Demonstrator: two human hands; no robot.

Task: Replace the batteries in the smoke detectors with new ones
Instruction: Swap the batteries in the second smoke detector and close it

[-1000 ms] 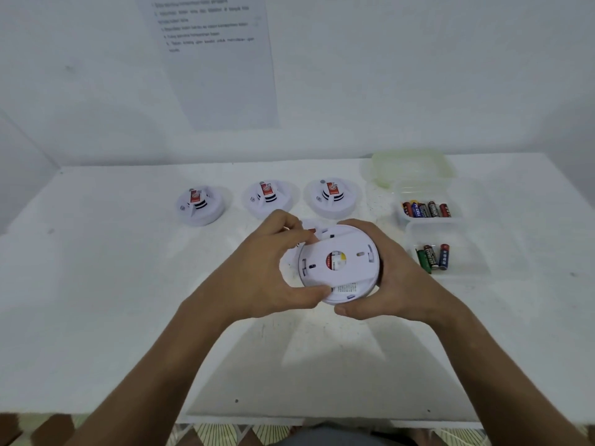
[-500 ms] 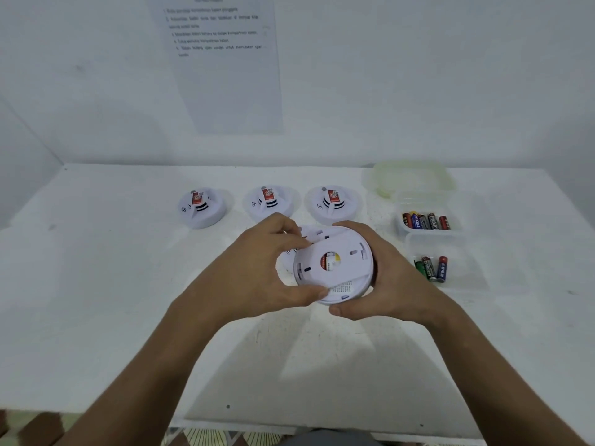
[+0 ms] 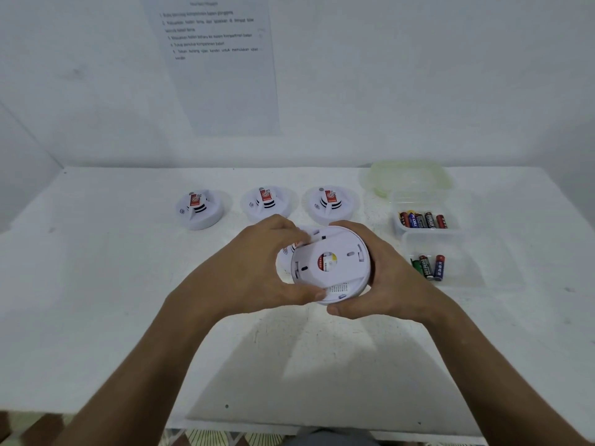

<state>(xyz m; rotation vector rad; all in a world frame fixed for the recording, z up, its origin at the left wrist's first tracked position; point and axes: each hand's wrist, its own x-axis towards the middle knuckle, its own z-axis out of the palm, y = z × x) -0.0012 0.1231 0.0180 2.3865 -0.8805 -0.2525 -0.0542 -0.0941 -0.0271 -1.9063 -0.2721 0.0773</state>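
Observation:
I hold a round white smoke detector (image 3: 331, 265) above the table, its back plate tilted toward me with a red and yellow sticker at the centre. My left hand (image 3: 257, 268) grips its left rim, thumb at the lower edge. My right hand (image 3: 383, 275) wraps the right rim from behind. Three more white detectors stand in a row behind: left (image 3: 199, 209), middle (image 3: 267, 202), right (image 3: 330, 204). Two clear tubs to the right hold batteries: the far tub (image 3: 421, 218) and the near tub (image 3: 429, 267).
The white table (image 3: 112, 300) meets a white wall carrying a printed instruction sheet (image 3: 219, 59). A pale green lid (image 3: 409, 175) lies behind the tubs. The table's front edge runs just below my forearms.
The detector has turned slightly in my hands and its back plate looks lifted at the top left. The camera has tipped a little, so everything sits lower in the frame.

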